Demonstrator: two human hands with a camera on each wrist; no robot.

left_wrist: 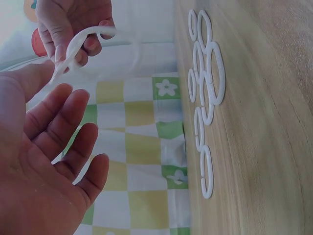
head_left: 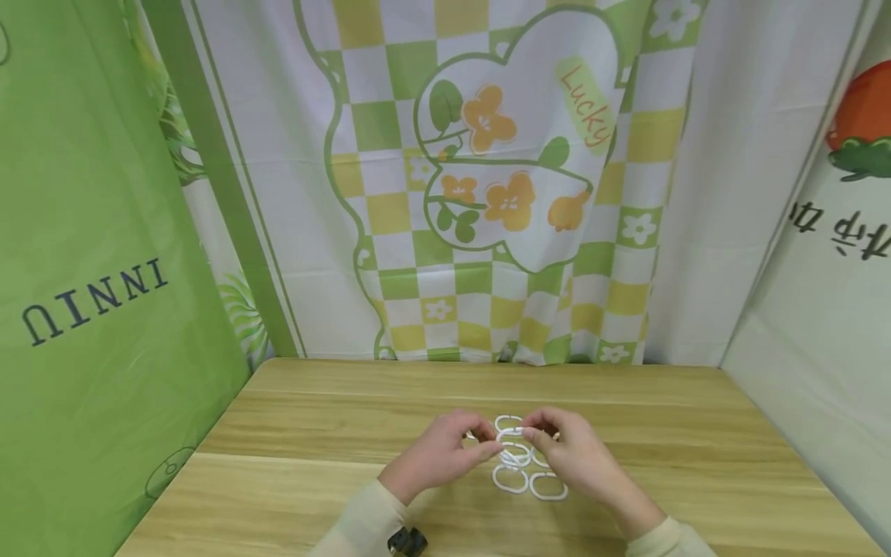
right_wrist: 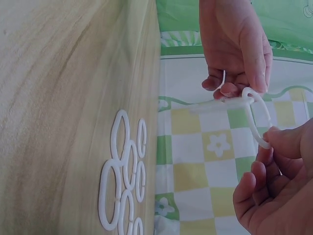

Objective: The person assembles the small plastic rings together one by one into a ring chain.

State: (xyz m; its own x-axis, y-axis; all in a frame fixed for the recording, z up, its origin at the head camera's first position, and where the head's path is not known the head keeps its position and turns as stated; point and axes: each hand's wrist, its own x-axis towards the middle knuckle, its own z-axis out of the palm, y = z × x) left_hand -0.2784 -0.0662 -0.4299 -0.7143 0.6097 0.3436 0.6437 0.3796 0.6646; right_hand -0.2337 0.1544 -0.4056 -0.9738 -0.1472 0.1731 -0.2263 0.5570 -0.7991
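Over a wood-grain table (head_left: 313,410), my left hand (head_left: 445,452) and right hand (head_left: 581,452) meet, each with thumb and fingers pinching white plastic. My right holds an oval link (right_wrist: 250,120) that touches a second link (right_wrist: 222,104) at my left fingertips; whether the two are hooked together, I cannot tell. Below, loose white links (left_wrist: 222,81) lie clustered, some overlapping. A checked curtain (head_left: 397,213) printed "Lucky" hangs behind the table.

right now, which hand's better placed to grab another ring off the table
Probably the right hand: in head view it's nearer than the left hand to the bottom-right ring, though both pinch other rings.
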